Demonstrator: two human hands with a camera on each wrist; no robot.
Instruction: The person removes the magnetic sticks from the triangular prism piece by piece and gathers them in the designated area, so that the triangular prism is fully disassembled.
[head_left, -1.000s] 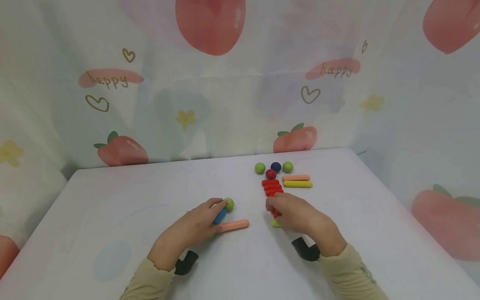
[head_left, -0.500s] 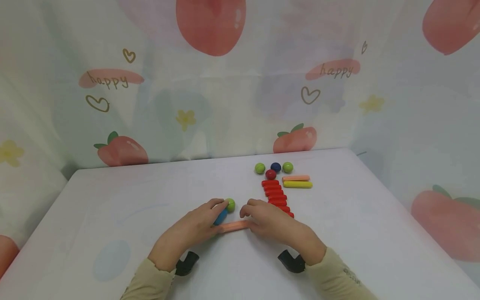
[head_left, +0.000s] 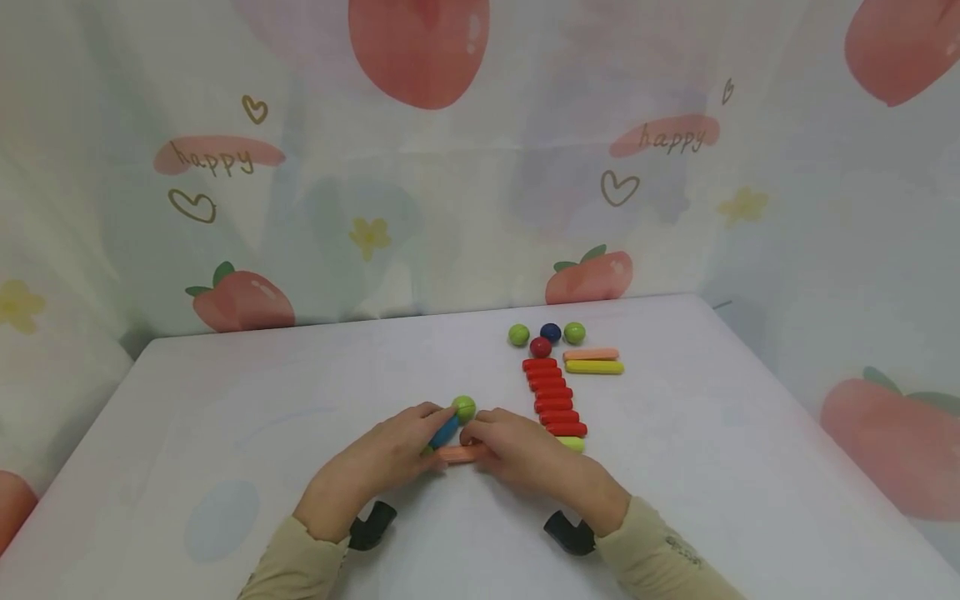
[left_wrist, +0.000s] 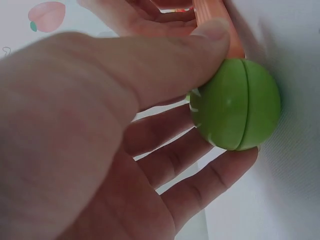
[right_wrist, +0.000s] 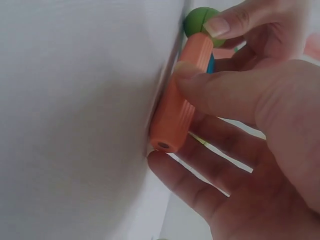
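My left hand (head_left: 375,458) rests on the white table, its thumb and fingers around a green ball (left_wrist: 237,105) that has a groove round it. Beside that ball lies one end of a ridged orange stick (right_wrist: 175,115), which has a hole in its near end. The right hand (head_left: 525,454) holds this stick, thumb on one side and fingers on the other. Between the hands, a blue piece (head_left: 446,432) shows partly from behind the left fingers. Another green ball (head_left: 464,408) sits just beyond it at the left fingertips.
A column of several red sticks (head_left: 553,393) lies right of the hands, with a yellow-green piece (head_left: 572,444) at its near end. Farther back are a red ball (head_left: 541,347), a dark blue ball (head_left: 551,332), two green balls (head_left: 518,335), a peach stick (head_left: 591,354) and a yellow stick (head_left: 594,367).
My right hand has left the near end of the red column, moved left to the orange stick and taken hold of it. The left hand has stayed nearly in place.
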